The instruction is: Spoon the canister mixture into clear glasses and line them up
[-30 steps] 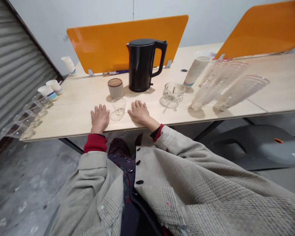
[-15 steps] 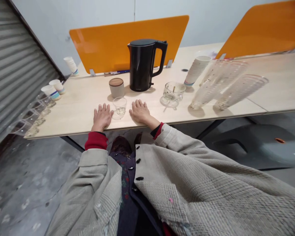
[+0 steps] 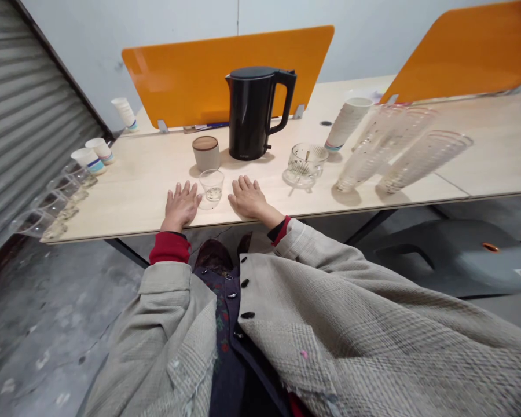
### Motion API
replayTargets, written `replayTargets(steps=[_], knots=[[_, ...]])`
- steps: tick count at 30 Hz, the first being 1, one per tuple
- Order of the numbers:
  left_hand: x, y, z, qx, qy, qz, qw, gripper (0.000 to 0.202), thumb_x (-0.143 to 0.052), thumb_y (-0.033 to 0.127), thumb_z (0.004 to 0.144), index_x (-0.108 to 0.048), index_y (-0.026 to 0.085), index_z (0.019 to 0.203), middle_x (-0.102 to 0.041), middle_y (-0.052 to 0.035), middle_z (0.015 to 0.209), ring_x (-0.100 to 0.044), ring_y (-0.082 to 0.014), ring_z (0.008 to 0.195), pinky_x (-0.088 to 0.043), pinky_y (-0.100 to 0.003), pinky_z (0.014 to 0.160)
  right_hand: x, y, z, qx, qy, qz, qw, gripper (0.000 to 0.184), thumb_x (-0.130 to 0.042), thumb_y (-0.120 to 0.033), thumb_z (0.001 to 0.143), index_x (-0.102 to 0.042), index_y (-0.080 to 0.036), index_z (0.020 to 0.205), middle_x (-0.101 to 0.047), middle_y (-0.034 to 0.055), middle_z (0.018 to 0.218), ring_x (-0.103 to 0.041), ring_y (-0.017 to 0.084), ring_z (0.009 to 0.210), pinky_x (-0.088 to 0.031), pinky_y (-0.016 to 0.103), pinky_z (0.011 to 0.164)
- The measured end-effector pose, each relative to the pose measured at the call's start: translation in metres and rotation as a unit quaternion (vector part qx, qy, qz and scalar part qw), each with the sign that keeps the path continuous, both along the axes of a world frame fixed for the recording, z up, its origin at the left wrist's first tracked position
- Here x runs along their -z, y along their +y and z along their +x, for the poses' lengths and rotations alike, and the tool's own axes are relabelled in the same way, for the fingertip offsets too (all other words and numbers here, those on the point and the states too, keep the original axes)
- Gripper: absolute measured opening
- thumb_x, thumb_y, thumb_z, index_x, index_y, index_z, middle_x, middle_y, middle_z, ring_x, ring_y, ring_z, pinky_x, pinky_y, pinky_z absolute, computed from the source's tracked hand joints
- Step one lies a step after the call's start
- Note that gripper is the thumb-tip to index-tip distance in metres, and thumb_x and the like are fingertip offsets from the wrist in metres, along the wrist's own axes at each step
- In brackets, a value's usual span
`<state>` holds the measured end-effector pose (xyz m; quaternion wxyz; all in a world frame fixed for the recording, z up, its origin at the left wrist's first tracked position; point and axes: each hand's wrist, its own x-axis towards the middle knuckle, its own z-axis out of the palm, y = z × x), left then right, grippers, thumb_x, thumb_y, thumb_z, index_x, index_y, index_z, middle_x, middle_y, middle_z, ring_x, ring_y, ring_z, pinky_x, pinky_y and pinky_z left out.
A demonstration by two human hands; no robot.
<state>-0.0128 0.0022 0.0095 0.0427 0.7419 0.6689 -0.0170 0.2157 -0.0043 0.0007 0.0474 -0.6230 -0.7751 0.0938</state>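
My left hand (image 3: 181, 206) lies flat on the light wooden table (image 3: 125, 200), fingers spread. Just to its right stands a small clear plastic cup (image 3: 212, 184), upright. On the cup's other side my right hand (image 3: 247, 197) also rests palm down with its fingers stretched out, holding nothing. Behind the clear cup is a grey canister (image 3: 206, 156) with a wooden lid. A black electric kettle (image 3: 248, 116) stands further back, its handle to the right. To the right of my right hand sits a patterned glass cup (image 3: 306, 162) on a clear saucer.
Stacked paper cups (image 3: 346, 126) and tall stacks of clear plastic cups (image 3: 423, 162) stand at the right. Clear cups (image 3: 52, 202) and paper cups (image 3: 89, 160) line the left edge. An orange divider (image 3: 178, 81) rises behind the kettle. A grey stool (image 3: 455, 252) is at the lower right.
Both hands stay flat on the table, the left perhaps a hair closer to the clear cup. The view has shifted very slightly; the objects have not moved.
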Motion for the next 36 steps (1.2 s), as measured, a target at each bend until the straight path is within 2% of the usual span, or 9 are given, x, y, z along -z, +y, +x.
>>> replayTargets(steps=[10,28,36], knots=[[0.0020,0.0007,-0.0013,0.002,-0.007,0.004,1.000,0.072,-0.015,0.050,0.113,-0.023,0.023,0.179,-0.013,-0.0044,0.188,-0.007,-0.0334,0.175,-0.011,-0.059,0.142,-0.0043,-0.0034,-0.0011,0.004,0.002,-0.008,1.000,0.073,-0.029,-0.039,0.112,-0.025,-0.001,0.174,-0.015,0.0234,0.186,-0.012,0.036,0.174,-0.012,0.057,0.141],[0.0046,0.0014,-0.0029,0.005,-0.018,0.010,1.000,0.071,-0.017,0.051,0.113,-0.026,0.024,0.178,-0.015,-0.0037,0.188,-0.009,-0.0324,0.175,-0.011,-0.058,0.142,0.0051,0.0014,0.0013,-0.004,0.000,0.011,1.000,0.072,-0.028,-0.040,0.111,-0.029,-0.002,0.172,-0.019,0.0237,0.185,-0.015,0.037,0.174,-0.014,0.059,0.140],[0.0024,-0.0018,-0.0014,0.007,-0.022,0.008,1.000,0.071,-0.017,0.050,0.113,-0.025,0.022,0.178,-0.015,-0.0055,0.188,-0.008,-0.0335,0.175,-0.011,-0.059,0.142,-0.0003,-0.0023,-0.0003,0.001,-0.002,-0.001,1.000,0.072,-0.027,-0.040,0.111,-0.028,-0.002,0.173,-0.017,0.0233,0.185,-0.014,0.037,0.174,-0.012,0.058,0.140]])
